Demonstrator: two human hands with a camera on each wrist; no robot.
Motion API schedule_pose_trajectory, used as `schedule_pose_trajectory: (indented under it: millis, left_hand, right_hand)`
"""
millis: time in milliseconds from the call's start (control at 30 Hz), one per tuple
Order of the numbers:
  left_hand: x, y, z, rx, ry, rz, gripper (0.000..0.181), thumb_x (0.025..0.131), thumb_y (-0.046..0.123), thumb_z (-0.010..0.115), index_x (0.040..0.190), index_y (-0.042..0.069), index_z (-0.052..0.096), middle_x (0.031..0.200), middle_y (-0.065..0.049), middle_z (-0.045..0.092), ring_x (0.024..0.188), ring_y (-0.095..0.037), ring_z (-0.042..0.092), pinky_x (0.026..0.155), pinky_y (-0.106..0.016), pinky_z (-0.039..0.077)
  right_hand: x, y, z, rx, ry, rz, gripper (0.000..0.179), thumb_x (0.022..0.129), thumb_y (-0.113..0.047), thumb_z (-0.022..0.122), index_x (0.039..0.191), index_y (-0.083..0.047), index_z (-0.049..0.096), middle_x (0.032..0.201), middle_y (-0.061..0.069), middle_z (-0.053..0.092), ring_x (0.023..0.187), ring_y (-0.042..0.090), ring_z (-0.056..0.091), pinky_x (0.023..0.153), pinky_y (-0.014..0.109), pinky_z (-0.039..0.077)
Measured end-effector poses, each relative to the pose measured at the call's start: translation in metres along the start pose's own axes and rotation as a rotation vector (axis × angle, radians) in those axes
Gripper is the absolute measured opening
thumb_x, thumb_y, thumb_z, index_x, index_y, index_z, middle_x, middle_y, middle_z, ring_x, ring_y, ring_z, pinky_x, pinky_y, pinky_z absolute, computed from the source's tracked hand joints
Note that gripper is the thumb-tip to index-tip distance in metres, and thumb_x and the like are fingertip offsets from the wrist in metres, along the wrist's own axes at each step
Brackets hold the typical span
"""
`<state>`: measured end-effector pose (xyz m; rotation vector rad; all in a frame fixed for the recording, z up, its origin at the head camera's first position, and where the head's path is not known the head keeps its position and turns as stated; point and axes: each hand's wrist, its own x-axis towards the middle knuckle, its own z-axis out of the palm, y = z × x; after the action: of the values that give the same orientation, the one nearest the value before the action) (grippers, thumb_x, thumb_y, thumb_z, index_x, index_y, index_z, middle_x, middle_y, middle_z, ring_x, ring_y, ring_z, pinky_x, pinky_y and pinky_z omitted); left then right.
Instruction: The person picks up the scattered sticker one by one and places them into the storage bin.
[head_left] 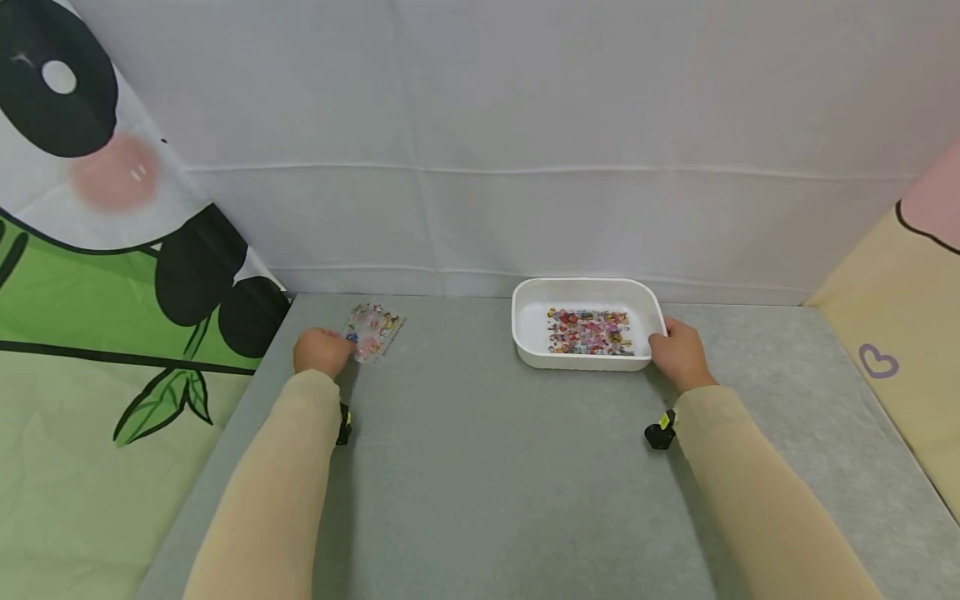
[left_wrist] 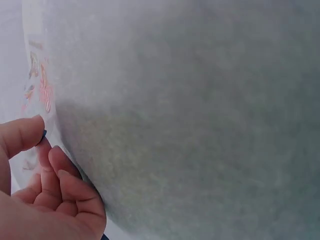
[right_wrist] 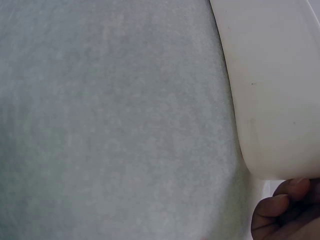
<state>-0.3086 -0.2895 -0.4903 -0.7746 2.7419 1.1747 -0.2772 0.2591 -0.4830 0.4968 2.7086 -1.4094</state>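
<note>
A clear sheet with colourful cartoon stickers (head_left: 372, 333) is at the far left of the table. My left hand (head_left: 322, 352) pinches its near-left edge between thumb and forefinger. A small dark blue bit (left_wrist: 44, 134) shows at the pinch in the left wrist view, the other fingers curling below. Right of centre stands a white plastic tray (head_left: 581, 363), upright, with a patch of many small colourful sticker figures (head_left: 588, 332) on its floor. My right hand (head_left: 681, 354) grips the tray's right end at the rim. In the right wrist view its curled fingers (right_wrist: 270, 210) meet the tray's corner, partly cut off.
The grey tabletop (head_left: 495, 467) runs back to a white cloth backdrop (head_left: 480, 217). Printed cloths hang at both sides, green on the left (head_left: 82, 467) and yellow on the right (head_left: 900, 308). Black wrist devices (head_left: 660, 433) sit under both forearms.
</note>
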Motion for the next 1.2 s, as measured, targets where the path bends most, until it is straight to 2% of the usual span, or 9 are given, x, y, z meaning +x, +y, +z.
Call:
schedule_pose_trajectory:
  millis: [67,133,300,367,433,567,800,1100,1200]
  left_hand:
    - [0.0,0.0,0.001,-0.033,-0.014,-0.024,0.037,0.092,0.018,0.069,0.12,-0.006,0.066,0.124,-0.024,0.065,0.11,-0.037,0.06,0.093,-0.051,0.052]
    - [0.002,0.0,0.002,-0.059,-0.026,-0.03,0.037,0.092,0.017,0.069,0.12,-0.006,0.065,0.124,-0.023,0.065,0.109,-0.035,0.059,0.091,-0.049,0.052]
    - [0.009,-0.003,0.002,-0.145,-0.082,-0.009,0.026,0.089,0.015,0.074,0.109,-0.001,0.069,0.101,-0.012,0.067,0.088,-0.026,0.056,0.069,-0.038,0.047]
    - [0.01,-0.002,0.002,-0.207,-0.122,-0.028,0.021,0.09,0.014,0.074,0.105,0.001,0.07,0.091,-0.006,0.067,0.082,-0.021,0.058,0.065,-0.035,0.047]
    - [0.011,-0.001,0.001,-0.266,-0.171,-0.053,0.019,0.093,0.013,0.072,0.108,0.002,0.069,0.088,-0.002,0.068,0.079,-0.017,0.062,0.066,-0.031,0.051]
    - [0.009,0.004,-0.001,-0.37,-0.227,-0.098,0.025,0.1,0.012,0.065,0.122,0.0,0.063,0.096,-0.003,0.069,0.081,-0.01,0.07,0.076,-0.025,0.058]
    - [0.008,0.005,-0.003,-0.419,-0.245,-0.137,0.037,0.106,0.014,0.059,0.139,0.0,0.057,0.097,-0.002,0.072,0.08,-0.006,0.071,0.075,-0.021,0.058]
    - [0.011,-0.001,0.0,-0.48,-0.282,-0.106,0.044,0.105,0.012,0.059,0.146,-0.003,0.05,0.099,-0.004,0.071,0.079,-0.007,0.072,0.076,-0.025,0.06]
    - [0.011,-0.001,0.0,-0.486,-0.296,-0.092,0.042,0.105,0.012,0.06,0.143,-0.004,0.052,0.099,-0.005,0.072,0.079,-0.007,0.072,0.076,-0.025,0.06]
  right_hand:
    - [0.001,0.001,0.0,-0.005,0.003,-0.006,0.055,0.099,-0.011,0.041,0.151,0.008,0.044,0.146,0.029,0.052,0.126,0.038,0.051,0.108,0.054,0.043]
    - [0.002,0.002,0.0,-0.005,0.005,-0.006,0.055,0.099,-0.011,0.041,0.151,0.008,0.044,0.146,0.029,0.052,0.126,0.038,0.051,0.109,0.054,0.043]
    - [0.002,0.002,0.0,0.009,0.003,0.01,0.055,0.099,-0.01,0.041,0.152,0.007,0.043,0.147,0.029,0.051,0.128,0.038,0.05,0.109,0.054,0.042]
    - [0.002,0.001,-0.001,0.008,0.003,0.013,0.055,0.099,-0.011,0.041,0.152,0.008,0.043,0.147,0.029,0.051,0.128,0.038,0.05,0.109,0.054,0.042]
    - [0.002,0.001,-0.001,0.002,0.001,0.015,0.055,0.1,-0.011,0.041,0.152,0.008,0.043,0.147,0.029,0.051,0.127,0.038,0.05,0.109,0.054,0.043]
    - [0.001,0.002,0.0,-0.008,-0.006,0.025,0.055,0.101,-0.012,0.041,0.152,0.008,0.042,0.147,0.029,0.05,0.128,0.038,0.05,0.109,0.055,0.042]
    - [0.001,0.0,0.0,-0.021,0.004,0.013,0.055,0.1,-0.012,0.041,0.151,0.008,0.045,0.145,0.029,0.053,0.125,0.038,0.051,0.108,0.054,0.043]
    - [-0.003,-0.004,-0.001,-0.021,0.001,0.023,0.054,0.101,-0.012,0.041,0.151,0.008,0.043,0.147,0.029,0.051,0.126,0.038,0.051,0.109,0.055,0.043]
    - [-0.005,-0.005,-0.002,-0.026,0.004,0.018,0.054,0.101,-0.012,0.041,0.15,0.009,0.044,0.146,0.029,0.052,0.125,0.038,0.051,0.109,0.055,0.043]
